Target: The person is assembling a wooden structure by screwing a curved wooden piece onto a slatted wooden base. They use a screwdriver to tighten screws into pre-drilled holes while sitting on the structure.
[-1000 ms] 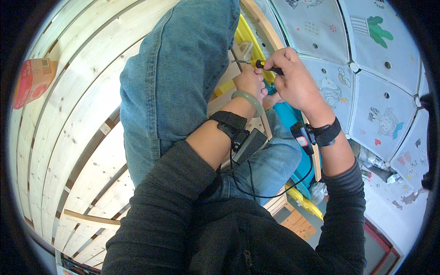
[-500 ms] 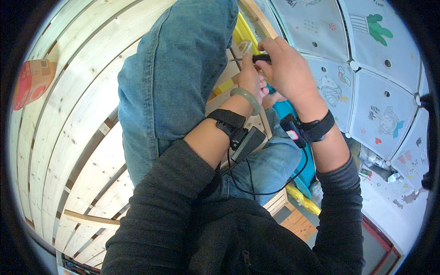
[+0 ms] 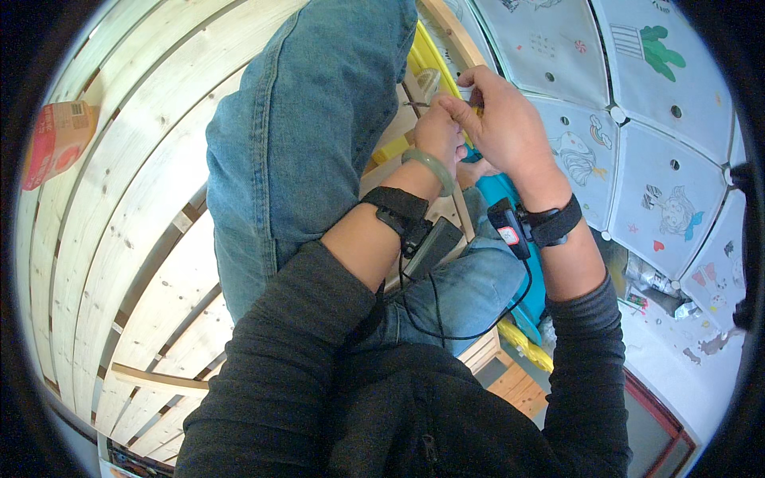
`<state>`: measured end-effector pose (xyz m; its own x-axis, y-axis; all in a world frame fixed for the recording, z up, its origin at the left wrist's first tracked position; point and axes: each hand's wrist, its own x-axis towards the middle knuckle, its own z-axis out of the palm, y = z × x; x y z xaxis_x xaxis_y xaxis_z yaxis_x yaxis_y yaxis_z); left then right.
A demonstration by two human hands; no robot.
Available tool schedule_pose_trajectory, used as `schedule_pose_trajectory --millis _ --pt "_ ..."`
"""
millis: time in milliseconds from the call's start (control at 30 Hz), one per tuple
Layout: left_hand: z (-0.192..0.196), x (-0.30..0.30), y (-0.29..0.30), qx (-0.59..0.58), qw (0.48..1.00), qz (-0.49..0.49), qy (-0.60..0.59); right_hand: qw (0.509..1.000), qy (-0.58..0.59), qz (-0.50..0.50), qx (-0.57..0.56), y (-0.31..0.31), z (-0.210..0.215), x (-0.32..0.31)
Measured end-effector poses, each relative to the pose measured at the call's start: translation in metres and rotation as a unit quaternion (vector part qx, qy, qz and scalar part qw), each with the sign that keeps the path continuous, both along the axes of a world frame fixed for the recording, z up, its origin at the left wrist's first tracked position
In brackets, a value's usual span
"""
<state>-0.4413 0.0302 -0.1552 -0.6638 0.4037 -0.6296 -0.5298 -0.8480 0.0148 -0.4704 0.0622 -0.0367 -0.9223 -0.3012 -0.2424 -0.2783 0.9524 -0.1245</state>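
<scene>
Head view shows both bare hands close together in front of a raised knee. The left hand [image 3: 438, 137] is curled with its fingers folded together; what they may be clamped on is hidden. The right hand [image 3: 510, 127] sits just beside it, with its thumb reaching toward the top of the left hand and its index finger bent above. I cannot tell how firmly the right fingers grip, since the palm and most fingertips are turned out of sight. The screwdriver [image 3: 416, 104] is at the left hand's upper edge: only a bit of its thin dark shaft pokes out there, pointing to the left, and the handle is hidden by the hands.

A green bangle [image 3: 433, 165] rings the left wrist, above a black strap [image 3: 398, 205] with a small dark box [image 3: 434, 247]. The right wrist has a similar strap and box. Below the hands a bare foot [image 3: 476, 170] shows near a teal piece [image 3: 496, 193]. Blue jeans [image 3: 299, 143] cover the legs. A pale wooden bar [image 3: 454, 32] runs beyond the hands, next to a yellow piece [image 3: 429, 49]. Wooden slats [image 3: 187, 283] spread out at left, with an orange pouch [image 3: 60, 146] on them. White panels [image 3: 550, 56] with drawings stand at right.
</scene>
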Motion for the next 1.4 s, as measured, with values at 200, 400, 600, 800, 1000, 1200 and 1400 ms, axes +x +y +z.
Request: schedule_pose_trajectory --millis 200,400,600,800,1000,1200,1400 --pt "0.004 0.004 -0.006 0.059 0.996 -0.053 -0.038 0.999 0.026 0.026 -0.019 0.008 -0.004 0.005" --pt "0.005 -0.001 -0.011 0.002 0.999 -0.032 -0.026 0.999 0.05 0.012 -0.015 0.011 -0.001 0.004" --pt "-0.012 0.009 -0.004 -0.026 0.994 -0.061 -0.091 0.99 -0.074 -0.119 0.031 0.02 0.007 -0.001" --pt "-0.056 0.021 0.002 -0.466 0.866 -0.129 0.13 0.995 0.011 0.023 -0.099 0.042 0.008 0.015" --pt "-0.053 0.018 -0.025 -0.627 0.737 -0.186 0.172 0.974 0.09 -0.057 -0.201 0.08 0.016 0.054" --pt "-0.039 -0.003 -0.051 -0.773 0.453 -0.254 0.365 0.928 0.172 -0.215 -0.25 0.146 -0.022 0.125" --pt "-0.035 -0.016 -0.052 -0.816 0.232 -0.37 0.38 0.718 0.115 -0.434 -0.531 0.212 -0.091 0.2"
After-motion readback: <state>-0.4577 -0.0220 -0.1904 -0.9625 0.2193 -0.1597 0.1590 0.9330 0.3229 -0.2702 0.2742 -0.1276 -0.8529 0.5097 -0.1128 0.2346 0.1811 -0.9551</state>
